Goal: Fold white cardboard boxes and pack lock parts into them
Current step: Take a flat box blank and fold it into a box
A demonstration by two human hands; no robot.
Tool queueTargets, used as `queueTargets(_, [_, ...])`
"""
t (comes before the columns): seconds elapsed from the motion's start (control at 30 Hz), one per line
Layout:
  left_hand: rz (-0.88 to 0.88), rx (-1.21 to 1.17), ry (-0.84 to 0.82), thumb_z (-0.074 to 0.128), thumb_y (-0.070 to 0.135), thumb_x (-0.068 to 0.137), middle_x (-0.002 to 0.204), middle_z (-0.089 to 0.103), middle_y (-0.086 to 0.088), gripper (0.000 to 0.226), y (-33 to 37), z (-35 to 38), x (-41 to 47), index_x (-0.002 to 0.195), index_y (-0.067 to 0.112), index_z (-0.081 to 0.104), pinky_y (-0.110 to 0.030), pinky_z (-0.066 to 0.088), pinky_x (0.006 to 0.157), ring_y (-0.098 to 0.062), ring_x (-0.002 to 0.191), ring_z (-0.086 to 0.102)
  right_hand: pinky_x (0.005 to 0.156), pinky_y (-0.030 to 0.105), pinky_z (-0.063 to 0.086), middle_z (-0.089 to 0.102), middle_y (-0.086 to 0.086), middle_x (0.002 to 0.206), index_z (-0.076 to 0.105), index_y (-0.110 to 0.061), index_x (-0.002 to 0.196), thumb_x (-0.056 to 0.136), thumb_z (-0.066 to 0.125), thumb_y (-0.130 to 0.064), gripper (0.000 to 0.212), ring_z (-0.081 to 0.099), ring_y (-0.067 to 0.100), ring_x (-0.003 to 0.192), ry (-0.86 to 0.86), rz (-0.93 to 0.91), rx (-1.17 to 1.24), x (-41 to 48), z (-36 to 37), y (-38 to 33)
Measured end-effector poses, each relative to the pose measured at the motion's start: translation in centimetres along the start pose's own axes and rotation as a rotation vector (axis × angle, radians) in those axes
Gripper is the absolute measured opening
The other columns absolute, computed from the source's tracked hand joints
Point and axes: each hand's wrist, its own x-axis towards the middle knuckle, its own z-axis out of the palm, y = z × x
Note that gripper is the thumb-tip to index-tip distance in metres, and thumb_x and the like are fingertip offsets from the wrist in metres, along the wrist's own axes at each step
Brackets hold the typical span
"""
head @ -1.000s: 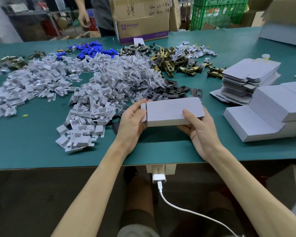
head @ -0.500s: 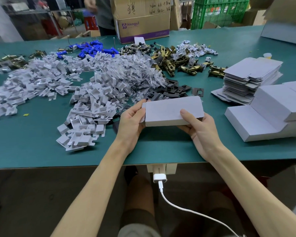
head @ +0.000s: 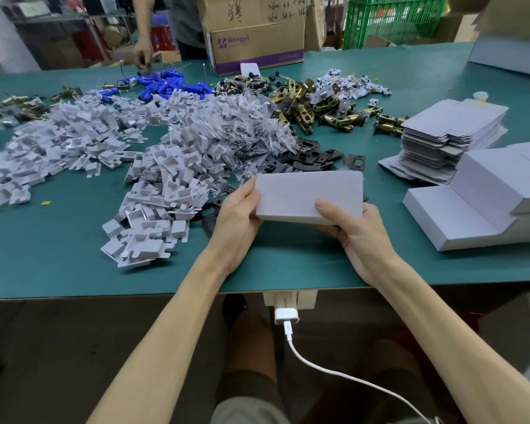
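I hold a closed white cardboard box (head: 303, 194) just above the green table (head: 58, 264), near its front edge. My left hand (head: 236, 218) grips the box's left end, thumb against the end face. My right hand (head: 358, 234) supports the right end from below, thumb lying on top. Behind the box lie black strike plates (head: 312, 157), brass latch bolts (head: 322, 114) and clear bagged parts (head: 245, 130). To the left spreads a heap of folded white cardboard inserts (head: 159, 191).
Finished white boxes (head: 484, 194) are stacked at the right, with a pile of flat box blanks (head: 450, 130) behind them. Blue parts (head: 166, 85) lie at the back, where another person's hand (head: 143, 56) reaches. A brown carton (head: 254, 35) stands beyond. A white charger cable (head: 312, 359) hangs below the table edge.
The box has risen slightly and its left end flap is now closed flat under my left thumb. The other person's hand at the back has come down to the table.
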Motion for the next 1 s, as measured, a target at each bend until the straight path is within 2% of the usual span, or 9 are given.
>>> queueTargets(0.2, [0.004,-0.002,-0.067,0.039,0.01,0.111,0.129,0.073,-0.002,0.031,0.3,0.0,-0.3,0.132,0.013,0.062,-0.025,0.054,0.095,-0.015,0.119,0.067,0.082,0.027,0.06,0.078,0.005,0.106,0.071,-0.007,0.11,0.084,0.075,-0.015,0.027,0.073,0.015,0.097,0.013,0.034,0.056,0.2,-0.1,0.0])
queueTargets(0.27, [0.002,-0.005,-0.05,0.04,0.011,0.111,0.13,0.072,-0.001,0.032,0.3,0.1,-0.3,0.136,0.013,0.06,-0.025,0.055,0.095,-0.014,0.119,0.067,0.085,0.029,0.06,0.077,0.007,0.109,0.07,-0.005,0.112,0.088,0.072,-0.012,0.026,0.073,0.018,0.1,0.0,0.042,0.064,0.2,-0.2,0.0])
queueTargets(0.37, [-0.017,0.011,-0.034,0.041,0.015,0.112,0.14,0.065,-0.003,0.042,0.3,0.3,-0.4,0.154,0.013,0.045,-0.028,0.054,0.1,-0.014,0.121,0.064,0.088,0.031,0.06,0.077,0.007,0.11,0.071,-0.005,0.112,0.092,0.069,-0.009,0.021,0.073,0.018,0.101,-0.003,0.038,0.066,0.2,-0.3,0.0])
queueTargets(0.47, [-0.03,0.106,-0.138,0.042,0.018,0.111,0.151,0.056,-0.009,0.046,0.4,0.6,-0.7,0.157,0.016,0.037,-0.036,0.049,0.11,-0.018,0.129,0.058,0.085,0.027,0.059,0.077,0.004,0.108,0.071,-0.008,0.11,0.09,0.071,-0.01,0.02,0.073,0.014,0.098,0.016,0.038,0.055,0.1,-0.2,0.0])
queueTargets(0.6, [-0.075,0.146,-0.129,0.045,0.009,0.11,0.163,0.041,-0.008,0.063,0.4,0.7,-1.0,0.166,0.016,0.017,-0.045,0.037,0.122,-0.025,0.145,0.047,0.083,0.024,0.058,0.077,0.001,0.108,0.072,-0.01,0.11,0.091,0.071,-0.011,0.019,0.072,0.012,0.098,0.007,0.011,0.003,0.0,0.1,0.0])
queueTargets(0.73, [-0.077,0.183,-0.111,0.044,0.006,0.109,0.162,0.042,-0.014,0.059,0.3,0.8,-0.9,0.164,0.011,0.021,-0.048,0.035,0.123,-0.032,0.147,0.043,0.085,0.025,0.057,0.077,0.0,0.108,0.072,-0.011,0.11,0.091,0.071,-0.013,0.019,0.072,0.011,0.098,0.0,0.0,-0.018,0.0,0.0,0.2])
queueTargets(0.83, [-0.053,0.217,-0.085,0.043,0.003,0.109,0.152,0.051,-0.02,0.047,0.3,0.7,-0.9,0.156,0.005,0.038,-0.05,0.04,0.119,-0.034,0.139,0.051,0.091,0.029,0.057,0.077,0.0,0.11,0.073,-0.013,0.109,0.086,0.075,-0.023,0.026,0.071,0.013,0.101,-0.009,-0.02,-0.085,0.1,0.1,0.3])
queueTargets(0.93, [-0.026,0.176,0.007,0.041,0.003,0.11,0.147,0.056,-0.022,0.039,0.3,0.6,-0.6,0.149,0.0,0.046,-0.049,0.046,0.115,-0.036,0.139,0.052,0.091,0.034,0.059,0.077,0.002,0.113,0.074,-0.017,0.111,0.08,0.079,-0.032,0.034,0.072,0.02,0.1,-0.093,-0.058,-0.203,-0.1,0.6,0.4])
queueTargets(1.0, [-0.024,0.106,0.087,0.041,0.004,0.11,0.147,0.056,-0.023,0.039,0.2,0.4,-0.3,0.148,-0.002,0.046,-0.046,0.051,0.11,-0.034,0.133,0.057,0.089,0.037,0.06,0.076,0.0,0.115,0.071,-0.021,0.117,0.08,0.081,-0.029,0.039,0.073,0.024,0.1,-0.147,-0.096,-0.256,-0.3,0.8,0.4])
